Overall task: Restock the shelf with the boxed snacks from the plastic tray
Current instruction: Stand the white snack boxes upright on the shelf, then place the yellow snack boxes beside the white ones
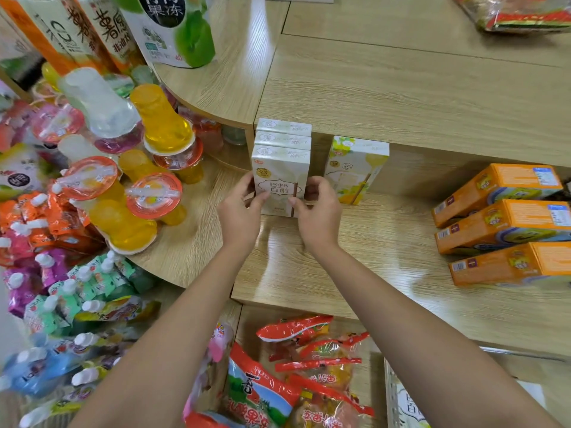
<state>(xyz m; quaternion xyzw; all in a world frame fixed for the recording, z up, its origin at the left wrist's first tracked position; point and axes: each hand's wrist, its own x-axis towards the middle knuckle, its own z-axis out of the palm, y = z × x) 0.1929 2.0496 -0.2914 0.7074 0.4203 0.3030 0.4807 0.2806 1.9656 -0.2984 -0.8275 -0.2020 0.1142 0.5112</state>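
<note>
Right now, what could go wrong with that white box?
The white box stands upright, pinched between the left hand and right hand. A nudge could tip the two boxes lined up behind it. The right hand might also bump the yellow box standing alone beside it.

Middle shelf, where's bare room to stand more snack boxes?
Bare wood lies between the yellow-green box and the orange boxes, and along the front edge of the shelf. The slot between the white boxes, held by both hands, and the yellow-green box is narrow. Left, jelly cups crowd the curved shelf.
</note>
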